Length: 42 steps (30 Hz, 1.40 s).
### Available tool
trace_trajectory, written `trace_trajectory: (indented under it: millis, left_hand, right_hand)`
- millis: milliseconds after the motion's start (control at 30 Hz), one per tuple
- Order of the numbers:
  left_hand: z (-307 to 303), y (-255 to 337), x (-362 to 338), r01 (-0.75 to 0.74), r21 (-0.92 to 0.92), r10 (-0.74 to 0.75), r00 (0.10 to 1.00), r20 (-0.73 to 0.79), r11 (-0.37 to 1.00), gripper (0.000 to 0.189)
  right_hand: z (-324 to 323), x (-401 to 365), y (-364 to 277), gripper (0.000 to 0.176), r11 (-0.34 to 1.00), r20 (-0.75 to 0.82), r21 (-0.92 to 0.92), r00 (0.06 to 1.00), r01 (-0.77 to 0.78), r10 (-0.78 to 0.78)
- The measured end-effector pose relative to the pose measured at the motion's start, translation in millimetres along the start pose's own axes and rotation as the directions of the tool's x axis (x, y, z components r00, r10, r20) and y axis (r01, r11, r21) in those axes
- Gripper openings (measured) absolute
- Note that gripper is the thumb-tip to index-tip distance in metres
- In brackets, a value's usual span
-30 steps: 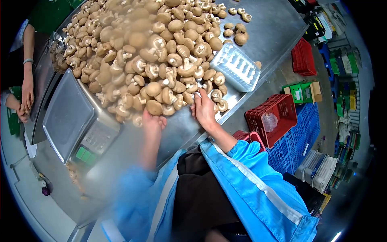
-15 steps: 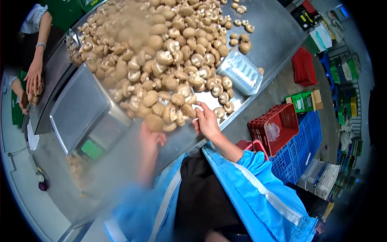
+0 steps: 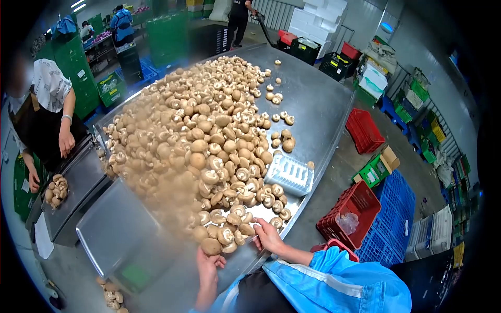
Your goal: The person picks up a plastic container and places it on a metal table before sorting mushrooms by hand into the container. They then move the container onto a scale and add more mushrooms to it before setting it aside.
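Just at the near edge of the mushroom heap [image 3: 209,130], a large mushroom [image 3: 211,247] is touched by the left grip [image 3: 207,265].
The right grip [image 3: 269,238] is set farther right, fingers bent; whether either is clamped cannot be told, undersides being hidden and the heap's left blurred.

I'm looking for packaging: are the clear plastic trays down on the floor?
No, the clear trays lie on the metal table beside the mushrooms.

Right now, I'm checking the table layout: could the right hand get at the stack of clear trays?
Probably yes: the stack of clear trays sits just beyond the right hand, near the same table edge, with only a few low mushrooms between.
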<state>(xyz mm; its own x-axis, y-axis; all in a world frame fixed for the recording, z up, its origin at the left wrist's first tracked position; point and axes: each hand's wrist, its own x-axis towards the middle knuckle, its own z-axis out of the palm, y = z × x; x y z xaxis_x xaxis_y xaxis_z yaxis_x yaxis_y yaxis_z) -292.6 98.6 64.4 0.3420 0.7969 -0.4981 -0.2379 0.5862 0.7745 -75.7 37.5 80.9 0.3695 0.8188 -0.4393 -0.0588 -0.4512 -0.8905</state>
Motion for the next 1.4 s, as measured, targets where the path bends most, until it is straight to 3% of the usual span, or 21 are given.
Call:
trace_trajectory:
  millis: [167, 433, 533, 567, 667, 767, 933, 1067, 1167, 1267, 1400]
  left_hand:
    - [-7.2, 9.2, -0.1, -0.089, 0.028, 0.089, 0.996, -0.003, 0.996, 0.049]
    - [-19.1, 1.0, -14.7, -0.099, 0.104, 0.103, 0.994, -0.034, 0.990, 0.048]
    - [-15.9, 1.8, -20.8, -0.090, 0.092, 0.090, 0.996, -0.002, 0.992, 0.038]
    - [-19.7, -7.6, -22.0, -0.135, 0.188, 0.138, 0.990, 0.002, 0.973, 0.031]
    - [-28.5, -13.0, -18.4, -0.048, 0.279, 0.038, 0.998, 0.042, 0.959, 0.035]
    - [-38.4, -32.5, -3.6, -0.090, 0.152, 0.071, 0.990, 0.124, 0.984, 0.040]
    - [-18.2, -9.9, -22.1, -0.045, 0.224, 0.022, 0.994, 0.105, 0.974, 0.042]
    - [-53.8, -52.2, 2.0, -0.042, 0.184, 0.007, 0.983, 0.184, 0.982, 0.041]
    - [-19.6, -15.1, -26.0, -0.028, 0.226, 0.000, 0.992, 0.125, 0.974, 0.042]
    - [-16.8, -13.9, -23.5, 0.028, 0.352, -0.068, 0.992, 0.104, 0.936, 0.044]
    - [-20.1, -21.2, -21.6, 0.064, 0.320, -0.089, 0.994, 0.063, 0.945, 0.044]
  right_hand:
    - [7.8, 5.8, -11.7, 0.033, 0.999, 0.048, 0.009, 0.998, 0.040, -0.041]
    - [13.0, -5.8, -5.5, 0.033, 0.993, 0.093, -0.029, 0.989, 0.115, -0.111]
    - [10.6, -9.1, 7.4, 0.033, 0.993, 0.081, -0.009, 0.990, 0.116, -0.115]
    - [10.3, -9.4, 12.6, 0.033, 0.993, 0.067, -0.004, 0.991, 0.118, -0.117]
    - [5.4, -12.9, 22.0, 0.033, 0.994, 0.039, 0.006, 0.994, 0.107, -0.107]
    - [1.0, -14.9, 28.8, 0.033, 0.995, 0.021, 0.026, 0.995, 0.096, -0.096]
    - [-3.8, -23.5, 26.6, 0.031, 0.998, 0.004, 0.040, 0.999, 0.053, -0.053]
    - [-5.2, -28.5, 25.2, 0.031, 0.998, 0.000, 0.056, 1.000, 0.027, -0.027]
    - [-7.3, -28.0, 28.9, 0.032, 0.998, 0.010, 0.063, 1.000, 0.009, -0.010]
    - [-8.6, -24.3, 38.9, 0.033, 0.998, 0.009, 0.061, 1.000, 0.014, -0.015]
    - [-9.0, -21.3, 40.1, 0.033, 0.999, 0.008, 0.050, 1.000, -0.007, 0.006]
